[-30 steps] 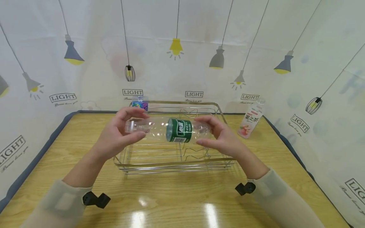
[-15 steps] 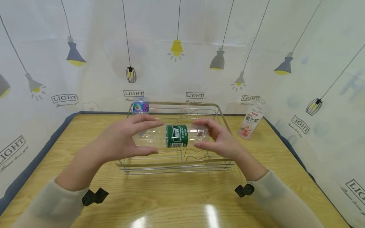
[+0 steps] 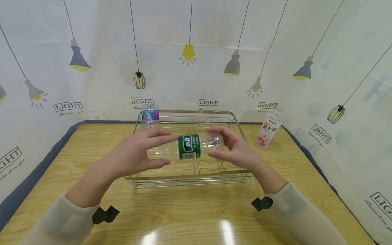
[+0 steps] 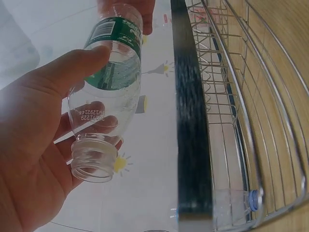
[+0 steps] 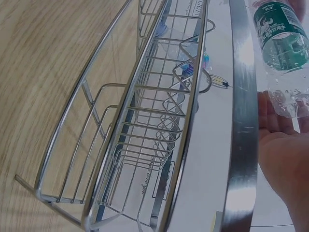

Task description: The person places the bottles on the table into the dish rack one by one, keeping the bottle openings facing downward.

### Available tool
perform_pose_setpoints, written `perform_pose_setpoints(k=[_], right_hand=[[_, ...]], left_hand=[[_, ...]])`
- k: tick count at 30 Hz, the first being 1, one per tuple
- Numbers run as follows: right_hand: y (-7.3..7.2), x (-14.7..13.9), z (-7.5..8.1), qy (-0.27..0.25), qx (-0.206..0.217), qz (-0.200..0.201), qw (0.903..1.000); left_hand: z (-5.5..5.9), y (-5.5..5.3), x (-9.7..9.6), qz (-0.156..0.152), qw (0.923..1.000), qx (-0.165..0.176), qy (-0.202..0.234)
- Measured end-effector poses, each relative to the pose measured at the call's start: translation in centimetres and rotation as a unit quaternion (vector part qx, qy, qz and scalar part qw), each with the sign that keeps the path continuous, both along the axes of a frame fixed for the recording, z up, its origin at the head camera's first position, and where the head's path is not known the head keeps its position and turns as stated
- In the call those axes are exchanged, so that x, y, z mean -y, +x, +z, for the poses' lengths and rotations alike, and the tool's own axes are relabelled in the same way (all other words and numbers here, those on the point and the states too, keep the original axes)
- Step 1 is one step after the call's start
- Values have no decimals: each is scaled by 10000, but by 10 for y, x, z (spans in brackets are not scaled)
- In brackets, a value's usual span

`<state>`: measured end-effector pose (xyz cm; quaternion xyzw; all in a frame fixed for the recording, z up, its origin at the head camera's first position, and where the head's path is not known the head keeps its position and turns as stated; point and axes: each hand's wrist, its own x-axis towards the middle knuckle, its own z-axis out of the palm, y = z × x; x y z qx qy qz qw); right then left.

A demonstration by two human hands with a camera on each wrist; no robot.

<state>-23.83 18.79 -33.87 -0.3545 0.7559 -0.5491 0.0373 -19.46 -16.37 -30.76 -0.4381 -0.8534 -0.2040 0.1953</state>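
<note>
A clear plastic bottle (image 3: 189, 147) with a green label lies sideways above the wire dish rack (image 3: 190, 176). My left hand (image 3: 130, 153) holds its neck half, the thumb against the label and fingers behind it in the left wrist view. There, the uncapped mouth of the bottle (image 4: 92, 164) shows. The bottom end is gripped between thumb and fingers of my right hand (image 3: 237, 148).
At the rack's back left corner is another clear bottle (image 3: 150, 116) with a blue and purple label, its blue cap end toward the table. A white juice bottle (image 3: 268, 131) stands right of the rack on the wooden table (image 3: 183, 211).
My left hand has shifted right along the bottle, from its neck end toward the label. The bottle has moved slightly down and left, its label turning a little; the right hand keeps its grip.
</note>
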Motion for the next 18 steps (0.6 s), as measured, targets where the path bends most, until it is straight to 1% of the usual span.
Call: perform_pose_setpoints(k=[4,7,11,15,17,18], right_hand=[[-1,1,3,-29,2,-37,10000],[-2,1,5,-64,-17,-27,10000],[-1,2,8,-193,60,24,9998],[-2,2,9,-488,329,161,9981],[-2,2,10,-634,484,205,9966],[-2,2,11,-700,566,218,9957]], left_hand=[[-5,2,-1,111,9990,417,149],[-9,2,-3,272,9976,621,136],[-15,2,-6,443,9942,963,193],[-18,3,-8,456,9897,1293,406],[-19,3,-10,415,9854,1558,550],[-19,4,-10,407,9820,1736,625]])
